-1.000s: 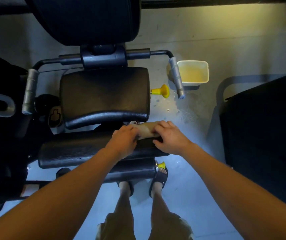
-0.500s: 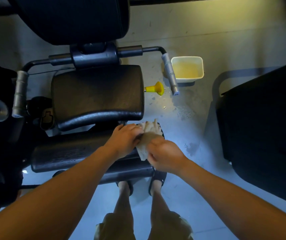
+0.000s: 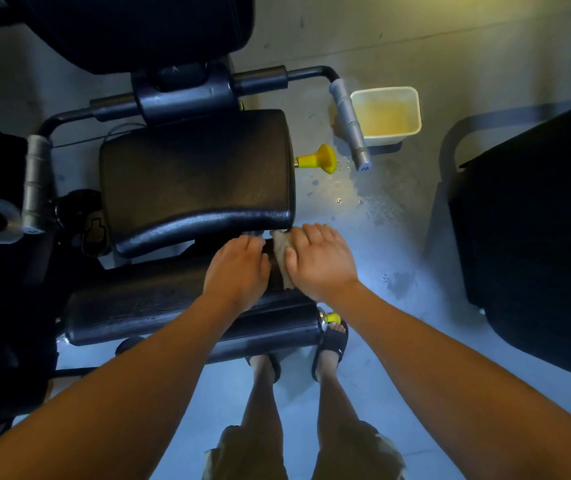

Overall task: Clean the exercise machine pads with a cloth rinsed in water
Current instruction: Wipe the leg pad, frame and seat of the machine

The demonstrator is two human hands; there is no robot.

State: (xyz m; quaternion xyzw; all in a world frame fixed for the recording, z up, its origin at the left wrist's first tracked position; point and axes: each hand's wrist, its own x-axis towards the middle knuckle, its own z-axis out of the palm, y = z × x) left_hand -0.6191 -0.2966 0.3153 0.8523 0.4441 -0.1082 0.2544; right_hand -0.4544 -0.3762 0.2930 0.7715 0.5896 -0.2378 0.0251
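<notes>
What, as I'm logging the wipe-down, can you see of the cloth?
The cloth is a tan, crumpled fabric, mostly hidden: only a narrow strip shows between the hands. It drapes over the right end of the black roller pad, near the seat pad. The right hand presses flat on it; the left hand lies alongside.

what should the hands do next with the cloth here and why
Probably slide the cloth leftward along the roller pad. The right hand presses it at the pad's right end, with the left hand right beside it. The long stretch of pad to the left lies uncovered.
</notes>
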